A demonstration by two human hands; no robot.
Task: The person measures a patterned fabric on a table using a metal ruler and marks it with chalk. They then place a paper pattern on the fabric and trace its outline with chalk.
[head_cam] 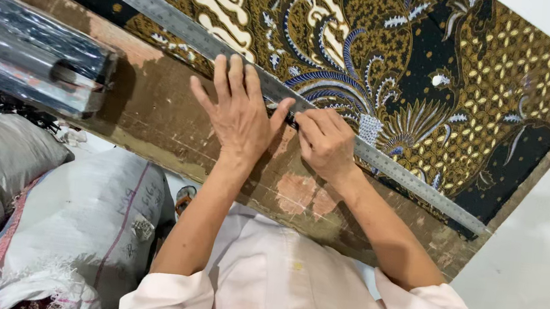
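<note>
Batik cloth (428,75), dark with gold, white and blue leaf patterns, lies spread flat across the worn wooden bench (159,111), and a long steel ruler (406,176) runs slantwise along its near edge. Left hand (238,115) is down flat on that ruler, fingers (229,71) spread and released, palm pressing the metal onto the cloth. Right hand (326,142) sits just beside it, touching the left thumb, its fingers pinched tight on a small dark tool (291,123) whose tip meets the ruler's edge; what kind of tool it is cannot be told, most of it is hidden in the grip. Pale pink shirt sleeves are pushed up on both arms. At the bench's left end rests a roll wrapped in shiny dark plastic (32,54). Beside the bench, big white woven sacks (83,224) stand stuffed and bulging, their tops closed, so their contents stay out of sight. One sack carries a striped edge in blue and red.
</note>
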